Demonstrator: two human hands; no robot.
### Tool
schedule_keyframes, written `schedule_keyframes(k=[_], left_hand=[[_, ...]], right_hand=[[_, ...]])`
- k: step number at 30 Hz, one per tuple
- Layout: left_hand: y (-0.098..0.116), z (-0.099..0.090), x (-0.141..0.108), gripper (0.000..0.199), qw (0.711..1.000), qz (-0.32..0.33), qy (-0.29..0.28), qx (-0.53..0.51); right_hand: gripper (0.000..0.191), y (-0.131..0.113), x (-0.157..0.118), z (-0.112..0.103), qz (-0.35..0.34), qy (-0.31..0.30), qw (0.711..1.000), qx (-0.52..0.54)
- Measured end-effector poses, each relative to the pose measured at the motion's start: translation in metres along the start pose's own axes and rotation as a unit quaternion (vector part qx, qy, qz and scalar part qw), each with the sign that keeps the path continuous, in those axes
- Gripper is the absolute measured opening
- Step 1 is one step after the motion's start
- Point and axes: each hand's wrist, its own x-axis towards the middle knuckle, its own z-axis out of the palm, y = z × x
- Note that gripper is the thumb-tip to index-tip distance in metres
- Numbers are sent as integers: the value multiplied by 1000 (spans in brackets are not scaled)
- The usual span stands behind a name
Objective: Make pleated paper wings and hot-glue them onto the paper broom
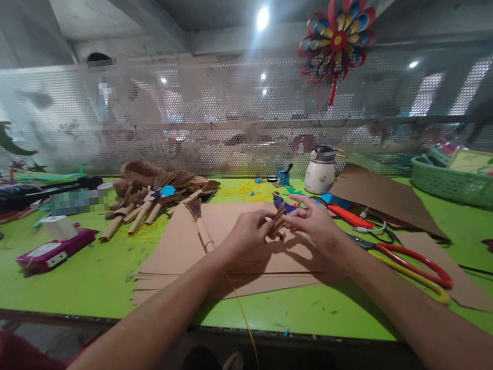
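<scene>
Hands: the left hand [248, 230] pinches a small brown paper piece [278, 212] between thumb and fingertips; the right hand [320, 224] meets it from the other side with its fingers parted, and whether they grip it or merely touch it I cannot tell.
Paper piece: held up between the two hands, above the stack of kraft paper sheets [165, 256]; it looks narrow and folded or rolled, but the fingers hide much of it.
Step in hand: probably fine shaping, folding or rolling of that piece by fingertip.
Next move: seems to call for a steady left pinch and a surer hold from the right, so the paper does not spring open.
Fringed paper bundle: a tube with a frayed dark end [203, 230] lies on the sheets, just beyond the left forearm.
Yellow cord: one strand [242, 310] hangs over the near table edge.
Rolled paper heap: similar tubes with fringed ends [143, 214] lie at the far left of the sheets.
Scissors: the red-and-yellow-handled pair [420, 269] rests beside the right forearm, untouched.
Worktop: a lime-green table [121, 300] beneath everything.
</scene>
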Motion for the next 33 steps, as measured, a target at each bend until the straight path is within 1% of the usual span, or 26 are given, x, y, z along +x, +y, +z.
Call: schedule_keyframes(k=[2, 4, 7, 12, 18, 21, 25, 27, 30, 33], left_hand=[[0, 0, -1, 22, 1000, -1, 4, 11], [0, 1, -3, 21, 999, 8, 7, 38], [-2, 4, -5, 28, 998, 25, 11, 62], [-2, 5, -3, 27, 999, 20, -12, 37], [1, 7, -5, 26, 1000, 9, -22, 18], [-2, 8, -4, 26, 1000, -5, -22, -15], [-7, 7, 0, 30, 996, -44, -15, -78], [-6, 6, 2, 29, 992, -68, -13, -109], [-2, 3, 2, 28, 982, -89, -19, -163], [1, 0, 0, 28, 970, -84, -46, -222]], right_hand=[[71, 1, -1, 1, -16, -16, 999, -23], [69, 3, 0, 1, -23, -16, 999, -36], [65, 6, 2, 1, -29, -10, 999, -38], [61, 6, 3, 1, -27, 4, 999, -19], [56, 8, 2, 2, -34, 16, 998, -43], [52, 7, 2, 3, -29, 18, 998, -46], [45, 5, 2, 2, -34, 28, 999, -27], [50, 4, 1, 1, -32, 2, 999, -21], [64, 3, 1, 2, -17, -49, 999, -5], [70, 3, 0, 3, -24, -61, 998, 4]])
